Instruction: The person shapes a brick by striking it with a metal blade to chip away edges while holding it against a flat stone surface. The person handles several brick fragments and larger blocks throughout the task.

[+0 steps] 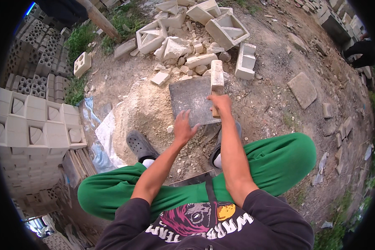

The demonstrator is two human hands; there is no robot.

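A flat dark square plate [189,98] lies on the ground between my feet, dusted with pale powder. My right hand [221,104] is closed around a dusty wooden mallet [217,77], its blocky head pointing away from me over the plate's right side. My left hand [184,128] is open, thumb apart, with its fingertips at the plate's near left edge; whether they touch it I cannot tell. Left of the plate spreads a mound of pale crushed grit [143,106].
Broken hollow blocks [227,31] and rubble are heaped beyond the plate. Stacked pale blocks [37,121] form a wall at left. A flat slab [302,90] lies at right. Grey clogs [141,145] are on my feet. Parts of other people show at the upper edges.
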